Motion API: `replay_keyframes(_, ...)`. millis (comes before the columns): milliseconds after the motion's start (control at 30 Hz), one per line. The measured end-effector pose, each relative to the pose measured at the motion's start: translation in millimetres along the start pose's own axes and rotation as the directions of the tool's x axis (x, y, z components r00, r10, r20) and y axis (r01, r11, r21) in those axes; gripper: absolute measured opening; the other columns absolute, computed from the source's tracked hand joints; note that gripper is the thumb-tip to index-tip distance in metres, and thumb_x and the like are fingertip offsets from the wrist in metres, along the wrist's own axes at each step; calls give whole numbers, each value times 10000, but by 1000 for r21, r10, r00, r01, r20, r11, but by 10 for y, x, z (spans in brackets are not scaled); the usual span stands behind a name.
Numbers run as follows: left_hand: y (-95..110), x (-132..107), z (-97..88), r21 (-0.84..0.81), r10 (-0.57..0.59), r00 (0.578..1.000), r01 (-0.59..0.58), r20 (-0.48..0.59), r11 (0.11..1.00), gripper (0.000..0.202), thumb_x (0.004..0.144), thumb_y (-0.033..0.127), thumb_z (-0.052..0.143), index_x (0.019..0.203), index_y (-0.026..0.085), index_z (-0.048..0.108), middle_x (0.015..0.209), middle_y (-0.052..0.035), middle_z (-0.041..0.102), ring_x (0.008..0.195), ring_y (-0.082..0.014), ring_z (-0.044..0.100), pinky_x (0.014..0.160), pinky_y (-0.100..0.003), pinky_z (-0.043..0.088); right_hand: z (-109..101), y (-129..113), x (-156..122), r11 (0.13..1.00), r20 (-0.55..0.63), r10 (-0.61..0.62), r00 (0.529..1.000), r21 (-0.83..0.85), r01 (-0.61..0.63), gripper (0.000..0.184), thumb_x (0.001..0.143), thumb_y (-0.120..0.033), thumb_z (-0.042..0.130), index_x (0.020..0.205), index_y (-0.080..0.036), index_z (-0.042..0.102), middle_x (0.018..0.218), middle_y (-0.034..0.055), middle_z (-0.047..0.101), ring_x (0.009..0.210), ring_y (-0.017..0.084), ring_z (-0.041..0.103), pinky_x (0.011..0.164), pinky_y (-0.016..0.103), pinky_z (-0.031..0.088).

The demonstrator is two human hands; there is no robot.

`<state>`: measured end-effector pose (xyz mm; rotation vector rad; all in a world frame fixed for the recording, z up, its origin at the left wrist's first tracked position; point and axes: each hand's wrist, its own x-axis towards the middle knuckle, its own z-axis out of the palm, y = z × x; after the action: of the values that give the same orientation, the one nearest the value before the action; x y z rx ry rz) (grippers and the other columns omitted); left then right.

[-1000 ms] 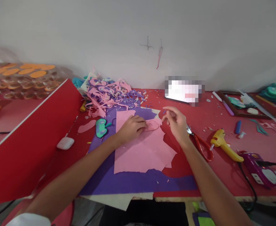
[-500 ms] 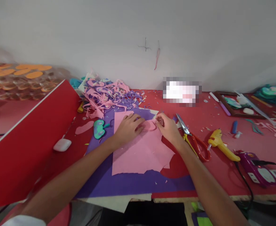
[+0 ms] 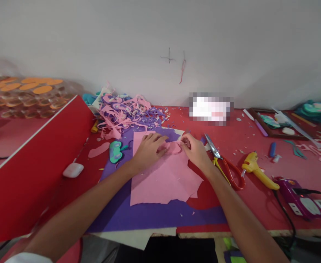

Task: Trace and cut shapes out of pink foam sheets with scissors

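Note:
A large pink felt-like sheet (image 3: 160, 182) with a ragged lower right edge lies on a purple sheet (image 3: 149, 218). Over its upper part, a small rounded pink cut-out (image 3: 173, 148) sits between my two hands. My left hand (image 3: 149, 150) rests on the pink sheet, its thumb and forefinger curved around the cut-out's left end. At the other end, my right hand (image 3: 191, 147) pinches the upper right edge, its fingertips partly hidden. Just right of that hand lie scissors (image 3: 217, 155) with red and yellow handles.
Pink and purple scraps (image 3: 124, 111) are heaped by the wall. A teal cut-out (image 3: 115, 151) and white case (image 3: 73, 170) lie left, beside a raised red board (image 3: 39, 157). A yellow glue gun (image 3: 257, 170), purple power strip (image 3: 300, 199) and brown tray (image 3: 278, 135) occupy the right.
The view has tilted up slightly, so everything sits a little lower. Both hands keep nearly the same place around the small pink cut-out, which shows slightly more clearly.

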<state>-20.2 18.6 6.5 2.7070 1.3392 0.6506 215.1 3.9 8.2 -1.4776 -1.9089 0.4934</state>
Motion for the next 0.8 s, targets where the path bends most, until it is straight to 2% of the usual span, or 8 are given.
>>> replay_keyframes(200,-54,-14,50,-208,46,996,-63,-83,976,409,923,161,558,1327,213,592,1277,-112,597,1185,-242,591,1026,-418,507,8,20,4,1000,-3,-14,1000,14,14,114,958,-333,539,949,-241,607,801,22,678,712,207,622,646,306,399)
replay_keyframes(400,-32,-51,27,-345,94,992,-119,-86,931,417,987,200,511,1399,260,534,1377,-104,535,1285,-221,561,1101,-395,497,-7,14,2,1000,10,-9,1000,8,9,104,958,-311,529,967,-242,607,812,27,685,729,219,631,656,312,396)
replay_keyframes(533,-41,-37,15,-378,105,991,-130,-85,917,415,1011,246,495,1425,250,509,1389,-117,551,1320,-228,542,1127,-407,476,-13,5,0,1000,12,-7,1000,0,7,121,965,-323,525,971,-236,609,792,23,683,711,219,630,648,310,382)
replay_keyframes(633,-50,-17,-4,-404,98,991,-127,-93,906,398,1022,291,492,1415,237,517,1347,-117,598,1266,-226,577,1105,-405,486,-13,9,0,1000,5,-14,1000,2,14,119,963,-326,537,968,-235,613,802,25,690,720,217,635,646,304,381)
replay_keyframes(800,-30,-3,-44,-419,58,996,-83,-71,904,410,1030,320,480,1432,241,503,1216,-99,663,1085,-208,644,981,-372,535,-4,26,2,1000,-1,-13,1000,2,13,123,964,-324,529,984,-243,619,812,25,703,699,214,636,641,306,386)
